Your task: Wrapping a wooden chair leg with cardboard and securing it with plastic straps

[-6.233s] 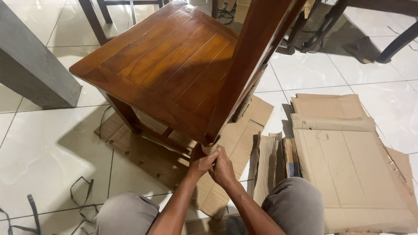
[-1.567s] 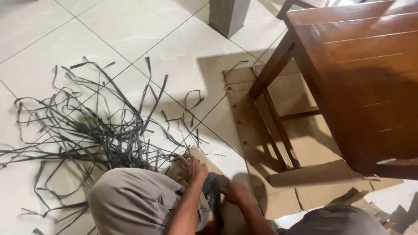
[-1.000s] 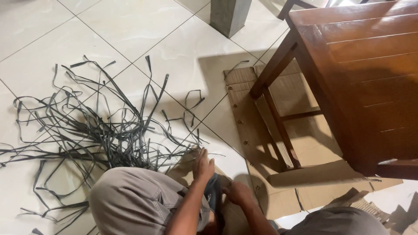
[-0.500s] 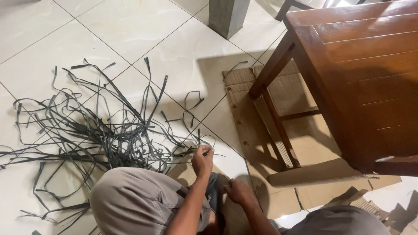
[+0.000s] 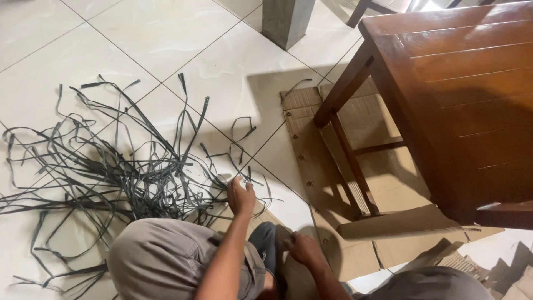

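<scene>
My left hand (image 5: 240, 195) reaches out over my left knee to the edge of a tangled pile of dark grey plastic straps (image 5: 105, 166) on the white tile floor, its fingers closed on one thin strap (image 5: 250, 179). My right hand (image 5: 301, 248) rests low between my knees on brown cardboard (image 5: 288, 272), fingers curled; what it grips, if anything, is hidden. A brown wooden chair (image 5: 455, 105) stands to the right on flat cardboard (image 5: 355, 166).
A grey concrete post (image 5: 284, 19) rises at the top centre. A cardboard sheet with small studs along its edge (image 5: 304, 166) lies under the chair legs. More corrugated cardboard scraps (image 5: 466, 261) sit at the lower right. My knees in grey trousers (image 5: 161, 261) fill the bottom.
Since six seconds ago I turned from the chair leg to the strap pile. In the last second my left hand moved left and forward into the straps and closed on one.
</scene>
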